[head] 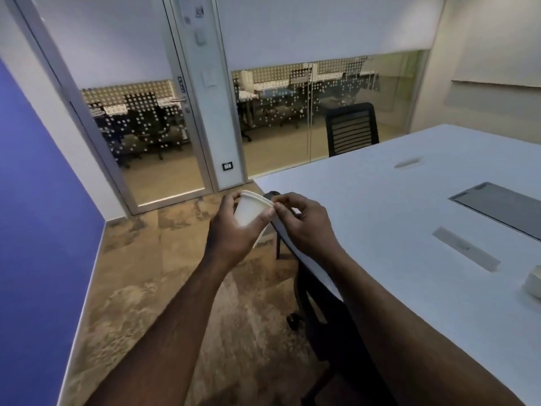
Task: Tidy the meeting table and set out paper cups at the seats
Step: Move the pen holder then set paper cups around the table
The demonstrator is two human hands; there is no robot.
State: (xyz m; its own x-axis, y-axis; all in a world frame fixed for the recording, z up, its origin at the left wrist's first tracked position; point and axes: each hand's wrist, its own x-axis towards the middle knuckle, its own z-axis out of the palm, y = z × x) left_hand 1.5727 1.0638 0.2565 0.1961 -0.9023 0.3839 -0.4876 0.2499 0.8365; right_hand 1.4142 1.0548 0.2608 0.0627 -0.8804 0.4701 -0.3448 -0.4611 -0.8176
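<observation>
My left hand (pixel 231 230) grips a short stack of white paper cups (pixel 251 210), held tilted just off the left edge of the white meeting table (pixel 395 218). My right hand (pixel 301 221) pinches the rim of the top cup with thumb and fingertips. Both hands hover over the floor and a chair, beside the table's edge. Another white paper cup (pixel 533 284) stands on the table at the far right, partly cut off by the frame.
A black chair (pixel 325 326) is tucked under the table below my arms. A second black mesh chair (pixel 352 128) stands at the table's far end. A grey cable hatch (pixel 497 208) and cable slots are set in the tabletop. A glass door and partition lie ahead.
</observation>
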